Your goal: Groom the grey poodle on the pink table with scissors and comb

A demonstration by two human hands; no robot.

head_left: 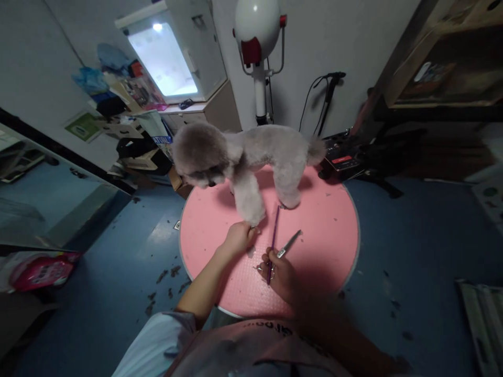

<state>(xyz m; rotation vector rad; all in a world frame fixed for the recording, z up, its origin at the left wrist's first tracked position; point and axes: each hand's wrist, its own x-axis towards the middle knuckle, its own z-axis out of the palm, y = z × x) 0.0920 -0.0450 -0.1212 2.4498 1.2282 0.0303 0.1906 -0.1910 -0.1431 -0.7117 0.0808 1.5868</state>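
Dog on a round grooming table, seen from above. The dog [271,141], gray and fluffy, stands at the center of the frame, its head toward the left and its tail toward the right. It occupies the far part of the pink table [334,230], whose surface bears small tufts of hair. The left hand [239,238], just below center, has its fingers curled together at the lower end of a front leg [249,201], pinching the paw; the exact fingertip contact is too small to tell. The right hand [280,272], to the right of the left and slightly lower, is closed around a pair of scissors [290,244] and a thin purple stick [275,228]. The scissor blades point toward the upper right; the stick extends upward, its far tip near a hind paw [290,199]. A white lamp [257,26] stands at top center.
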